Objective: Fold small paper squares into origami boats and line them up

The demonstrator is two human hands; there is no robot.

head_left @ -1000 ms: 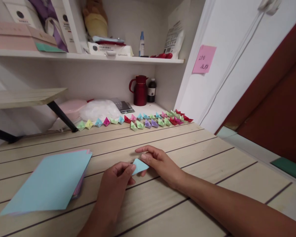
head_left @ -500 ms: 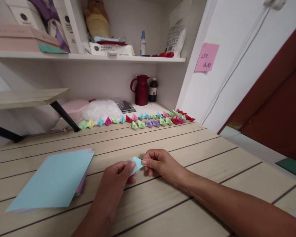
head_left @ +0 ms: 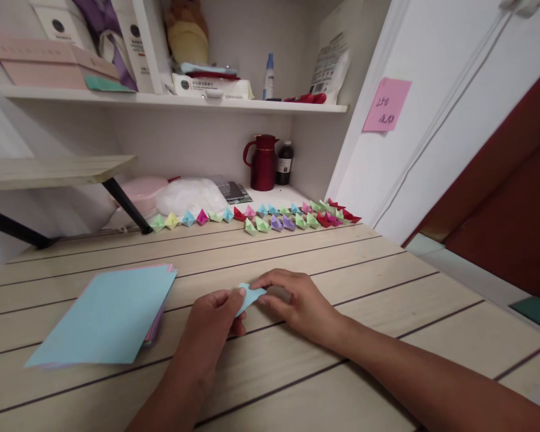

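Folded blue paper [head_left: 250, 296] sits low over the wooden table [head_left: 387, 288], near its front middle, held between your two hands.

The table is pale planks with dark seams, and it runs back to a white alcove under a shelf [head_left: 171, 101] crowded with boxes and packets. To your left on the table lies a stack of paper sheets [head_left: 108, 318], a light-blue sheet on top and pink edges showing beneath (it lies well apart from your hands). Along the table's far edge runs a row of small paper boats [head_left: 261, 219] in green, yellow, blue, pink, purple and red. Behind them stand a red jug [head_left: 263, 163] and, just beside it, a dark bottle [head_left: 285, 163]. A pink sticky note [head_left: 386, 105] is stuck on the white panel to the right.

Your left hand [head_left: 211, 324] pinches the near-left end of the folded piece between thumb and forefinger. Your right hand [head_left: 297, 303] lies with its fingertips on the other end; its thumb is hidden, so I cannot tell whether it grips.
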